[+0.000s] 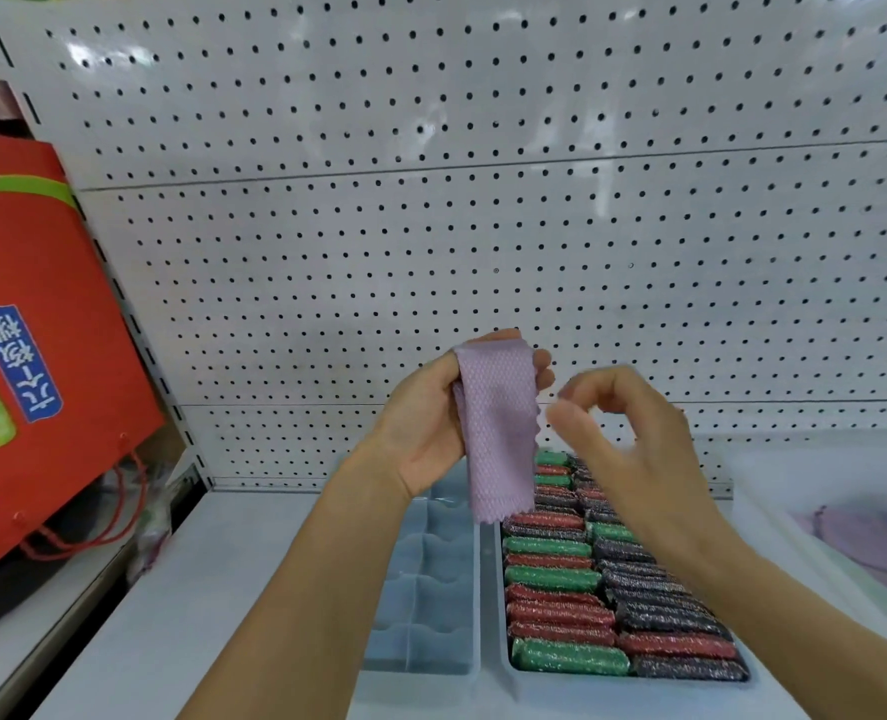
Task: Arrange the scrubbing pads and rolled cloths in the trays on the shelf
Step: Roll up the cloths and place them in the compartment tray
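Head view, nearest first: two forearms reach up over a white shelf [197,589], where two trays sit side by side. A tray of scrubbing pads [612,589] on the right is packed in neat rows of green, red and dark pads, so that part of the job looks done. Beside it the divided tray [425,589] on the left shows only bare compartments, probably meant for the rolled cloths. Above the trays the left hand [420,423] pinches the top of a lilac cloth [498,433], fingers behind and thumb in front, letting it hang flat and unrolled, likely to start a roll. Just to its right the right hand [623,439], blurred, has loosely curled fingers and holds nothing, close to the cloth's zigzag edge. At far right a white bin [774,517] holds more lilac cloths. Behind stands white pegboard [483,200], with an orange bag [41,330] at left.
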The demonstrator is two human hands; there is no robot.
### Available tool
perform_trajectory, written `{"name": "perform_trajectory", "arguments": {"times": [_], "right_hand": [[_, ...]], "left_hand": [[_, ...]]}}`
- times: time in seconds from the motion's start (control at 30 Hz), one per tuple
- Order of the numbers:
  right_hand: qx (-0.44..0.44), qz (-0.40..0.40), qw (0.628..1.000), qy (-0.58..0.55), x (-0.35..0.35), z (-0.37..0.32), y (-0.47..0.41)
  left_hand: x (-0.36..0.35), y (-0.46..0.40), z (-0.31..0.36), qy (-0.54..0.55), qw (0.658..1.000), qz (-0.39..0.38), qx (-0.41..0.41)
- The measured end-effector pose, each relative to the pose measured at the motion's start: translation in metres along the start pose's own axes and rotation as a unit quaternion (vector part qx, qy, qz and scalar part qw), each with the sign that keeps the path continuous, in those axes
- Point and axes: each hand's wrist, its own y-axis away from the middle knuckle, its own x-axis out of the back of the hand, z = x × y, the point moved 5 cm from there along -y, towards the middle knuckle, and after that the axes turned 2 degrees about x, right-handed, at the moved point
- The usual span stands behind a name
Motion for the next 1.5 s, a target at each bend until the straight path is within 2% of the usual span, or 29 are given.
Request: {"name": "perform_trajectory", "arguments": {"times": [0.07, 0.13, 0.2, 0.37, 0.47, 0.53, 0.57, 0.63, 0.7, 0.83, 0.9, 1.07, 1.17, 1.23, 1.27, 1.33, 1.4, 1.47, 1.5], "right_hand": [[-0.173, -0.050, 0.980, -0.085, -0.010, 0.008, -0.012], [-0.224, -0.137, 0.952, -0.157, -0.029, 0.009, -0.014], [-0.225, -0.167, 0.937, -0.210, -0.042, 0.008, -0.011], [-0.220, -0.131, 0.913, -0.319, -0.049, 0.010, -0.007], [-0.217, -0.096, 0.896, -0.375, -0.046, 0.009, -0.010], [-0.219, -0.077, 0.898, -0.375, -0.043, 0.008, -0.012], [-0.221, -0.065, 0.902, -0.366, -0.042, 0.008, -0.013], [-0.227, -0.042, 0.908, -0.349, -0.040, 0.011, -0.013], [-0.227, -0.038, 0.917, -0.327, -0.039, 0.014, -0.011], [-0.208, -0.085, 0.932, -0.284, -0.038, 0.013, -0.006], [-0.203, -0.104, 0.920, -0.320, -0.037, 0.015, -0.006], [-0.218, -0.128, 0.873, -0.416, -0.035, 0.014, -0.007], [-0.239, -0.131, 0.852, -0.446, -0.034, 0.012, -0.006], [-0.258, -0.128, 0.835, -0.469, -0.035, 0.014, -0.006], [-0.272, -0.126, 0.822, -0.484, -0.037, 0.015, -0.005], [-0.301, -0.125, 0.792, -0.517, -0.043, 0.018, -0.004], [-0.321, -0.139, 0.774, -0.527, -0.050, 0.020, -0.001], [-0.325, -0.173, 0.781, -0.503, -0.055, 0.021, 0.000], [-0.318, -0.195, 0.791, -0.484, -0.056, 0.021, 0.001]], "left_hand": [[-0.005, 0.002, 0.007, -0.021, 0.999, -0.013, -0.037], [-0.010, 0.003, 0.013, -0.045, 0.997, -0.027, -0.065], [-0.012, 0.004, 0.018, -0.077, 0.993, -0.019, -0.088], [-0.009, 0.009, 0.035, -0.204, 0.972, 0.017, -0.115], [0.003, 0.015, 0.027, -0.217, 0.974, 0.014, -0.070], [0.009, 0.023, 0.008, -0.202, 0.979, 0.009, -0.020], [0.011, 0.026, -0.001, -0.227, 0.974, 0.017, -0.008], [0.013, 0.032, -0.013, -0.300, 0.953, 0.040, -0.009], [0.016, 0.033, -0.015, -0.326, 0.943, 0.066, -0.027], [0.020, 0.036, -0.013, -0.310, 0.946, 0.079, -0.051], [0.021, 0.037, -0.013, -0.273, 0.957, 0.074, -0.070], [0.017, 0.040, -0.015, -0.110, 0.990, -0.003, -0.086], [0.018, 0.043, -0.014, -0.096, 0.992, -0.032, -0.069], [0.017, 0.047, -0.012, -0.165, 0.980, -0.050, -0.097], [0.017, 0.047, -0.011, -0.235, 0.962, -0.042, -0.130], [0.018, 0.049, -0.005, -0.368, 0.904, 0.001, -0.218], [0.015, 0.052, 0.000, -0.430, 0.856, 0.012, -0.288], [0.015, 0.053, 0.003, -0.441, 0.847, 0.026, -0.296], [0.017, 0.053, 0.005, -0.427, 0.859, 0.048, -0.277]]}}
